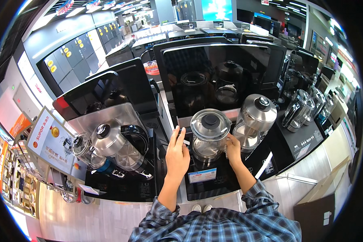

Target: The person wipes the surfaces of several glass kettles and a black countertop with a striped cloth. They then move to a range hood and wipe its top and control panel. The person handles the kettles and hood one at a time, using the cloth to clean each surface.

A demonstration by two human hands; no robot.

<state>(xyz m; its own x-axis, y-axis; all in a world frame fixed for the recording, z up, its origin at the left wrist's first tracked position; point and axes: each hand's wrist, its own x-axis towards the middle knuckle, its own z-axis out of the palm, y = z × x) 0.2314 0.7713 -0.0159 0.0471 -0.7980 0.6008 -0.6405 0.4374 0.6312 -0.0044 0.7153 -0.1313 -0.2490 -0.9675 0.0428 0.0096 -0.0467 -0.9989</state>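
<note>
A glass blender jar with a clear-rimmed lid and black knob [210,136] stands upright on a black glossy base before me. At its left side my left hand [178,151] is raised with fingers extended, seemingly holding nothing. My right hand [233,148] is at the jar's right side, its fingers around a pale, ribbed cloth-like piece against the glass; the fingertips are partly hidden. A second jar with a steel lid [255,121] stands close behind on the right. A price card [202,175] lies in front of the jar.
More glass-and-steel jars [118,145] stand on the left counter beside a printed sign [53,142]. Several jars [299,110] stand at right. A large black glass panel [214,81] rises behind the jars. A dark box [314,208] sits on the floor at lower right.
</note>
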